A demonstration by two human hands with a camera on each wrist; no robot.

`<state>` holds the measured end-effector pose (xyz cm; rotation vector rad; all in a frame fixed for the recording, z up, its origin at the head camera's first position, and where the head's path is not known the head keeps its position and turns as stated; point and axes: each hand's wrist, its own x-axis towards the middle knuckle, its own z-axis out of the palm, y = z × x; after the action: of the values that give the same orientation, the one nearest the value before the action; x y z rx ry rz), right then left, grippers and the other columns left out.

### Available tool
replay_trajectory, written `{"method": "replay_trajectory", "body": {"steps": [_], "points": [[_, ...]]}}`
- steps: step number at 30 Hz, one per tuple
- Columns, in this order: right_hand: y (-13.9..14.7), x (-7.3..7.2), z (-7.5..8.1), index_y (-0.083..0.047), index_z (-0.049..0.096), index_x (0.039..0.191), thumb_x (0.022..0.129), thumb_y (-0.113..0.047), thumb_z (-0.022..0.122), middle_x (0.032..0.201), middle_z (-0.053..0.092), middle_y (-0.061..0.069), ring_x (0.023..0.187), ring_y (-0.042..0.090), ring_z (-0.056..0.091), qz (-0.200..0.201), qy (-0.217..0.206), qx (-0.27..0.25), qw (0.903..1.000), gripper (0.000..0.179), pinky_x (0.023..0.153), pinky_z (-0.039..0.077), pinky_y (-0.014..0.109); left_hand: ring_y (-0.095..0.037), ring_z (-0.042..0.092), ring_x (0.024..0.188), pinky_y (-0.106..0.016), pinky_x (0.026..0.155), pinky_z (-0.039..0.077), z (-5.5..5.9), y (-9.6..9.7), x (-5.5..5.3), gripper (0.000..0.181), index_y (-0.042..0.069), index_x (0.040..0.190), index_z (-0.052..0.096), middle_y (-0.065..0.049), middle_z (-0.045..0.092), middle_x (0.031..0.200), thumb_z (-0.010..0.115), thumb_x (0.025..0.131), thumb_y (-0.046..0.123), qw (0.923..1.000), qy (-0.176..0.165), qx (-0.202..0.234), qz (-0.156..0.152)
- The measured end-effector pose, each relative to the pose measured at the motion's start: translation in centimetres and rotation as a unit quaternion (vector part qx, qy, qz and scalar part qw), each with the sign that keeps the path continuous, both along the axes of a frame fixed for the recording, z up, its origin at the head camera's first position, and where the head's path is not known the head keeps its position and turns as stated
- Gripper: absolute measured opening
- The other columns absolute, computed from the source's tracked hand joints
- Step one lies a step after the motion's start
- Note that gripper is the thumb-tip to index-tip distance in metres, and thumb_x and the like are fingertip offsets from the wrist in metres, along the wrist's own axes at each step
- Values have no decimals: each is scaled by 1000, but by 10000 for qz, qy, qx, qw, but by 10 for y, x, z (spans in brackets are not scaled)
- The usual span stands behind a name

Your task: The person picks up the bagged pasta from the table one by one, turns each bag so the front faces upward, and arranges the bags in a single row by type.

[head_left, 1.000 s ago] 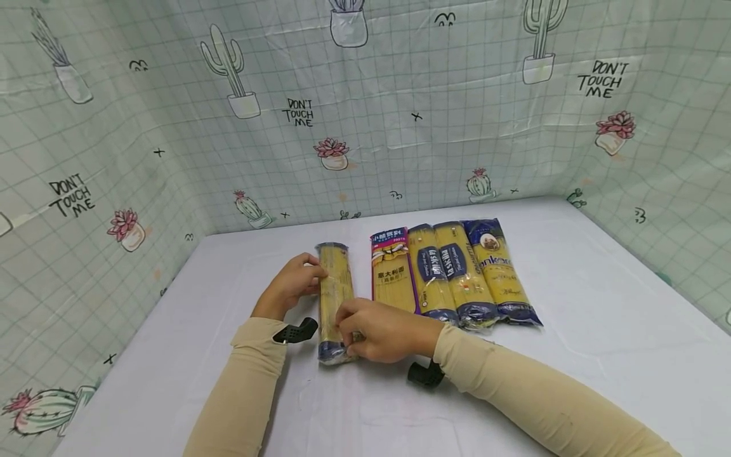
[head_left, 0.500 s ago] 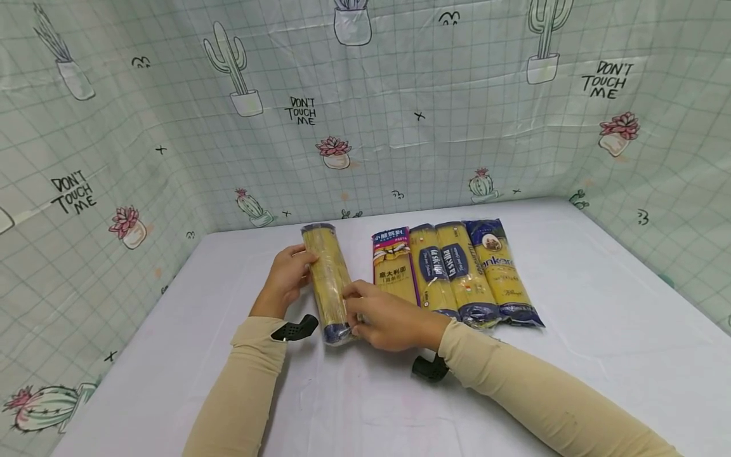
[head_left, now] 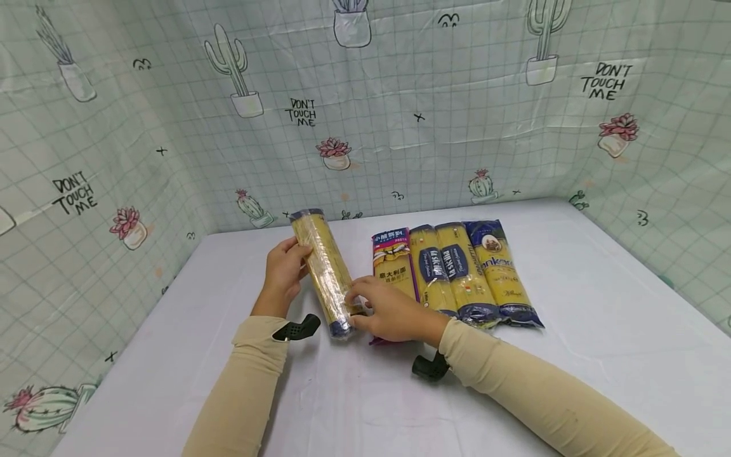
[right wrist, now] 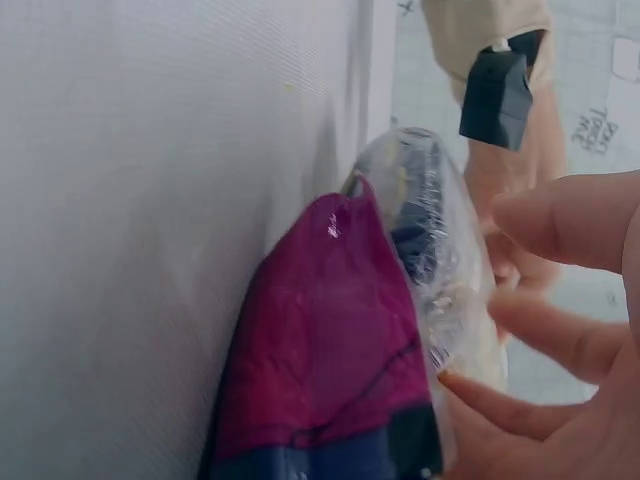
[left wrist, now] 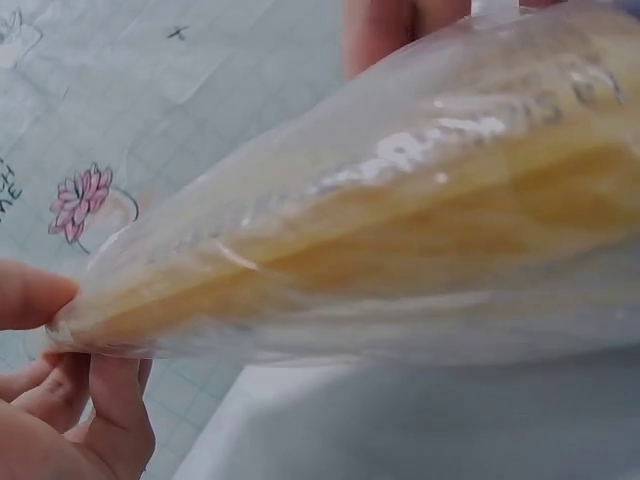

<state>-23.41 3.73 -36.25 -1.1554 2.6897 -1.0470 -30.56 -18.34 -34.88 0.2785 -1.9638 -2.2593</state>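
A clear-wrapped pack of spaghetti with dark blue ends leans up and to the left. My left hand grips its left side near the upper end. In the left wrist view, the thumb and curled fingers of that hand pinch one edge of the wrapped spaghetti. My right hand holds the lower right side of the pack, fingertips at the wrapper. The right wrist view shows its fingers beside the clear wrapper, close to the magenta end of another pasta pack.
Right of the held pack lies a row of pasta packs: the magenta-edged pack, two blue-labelled packs and a blue-and-yellow pack. They rest on a white-covered table. A cactus-print curtain surrounds the table.
The spaghetti pack has moved up from the table, its top tilting left and away. Both hands have moved slightly with it, still holding it. The row of packs stays put.
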Motion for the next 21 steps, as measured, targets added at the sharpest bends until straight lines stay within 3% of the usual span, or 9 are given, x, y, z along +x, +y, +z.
{"method": "replay_trajectory", "body": {"steps": [5,11,16,21], "points": [[-1,3,-1,-7,53,141,96,-26,68,140,51,12,124,23,53,-298,204,32,9993,52,104,45,40,-20,57,101,-28,79,52,8,8,4,49,-2,146,47,-17,53,131,59,99,6,10000,-20,90,12],[-2,2,-3,-8,48,148,95,-35,69,141,49,10,118,21,55,-641,368,-96,9972,63,99,48,39,-20,58,103,-31,84,52,18,14,8,47,-4,144,49,-15,54,128,60,99,5,9992,181,363,48],[-2,3,-2,-13,40,153,90,-40,74,145,45,7,113,19,57,-810,462,-58,9956,77,94,50,37,-22,61,108,-31,83,54,20,16,9,44,-6,140,52,-15,56,126,60,98,3,9965,407,713,171],[-2,3,-1,-12,40,152,86,-40,79,141,45,7,106,19,58,-917,412,-122,9949,82,87,52,37,-23,61,108,-31,83,55,22,18,10,43,-6,139,52,-15,56,125,61,97,3,9955,445,790,279]]}}
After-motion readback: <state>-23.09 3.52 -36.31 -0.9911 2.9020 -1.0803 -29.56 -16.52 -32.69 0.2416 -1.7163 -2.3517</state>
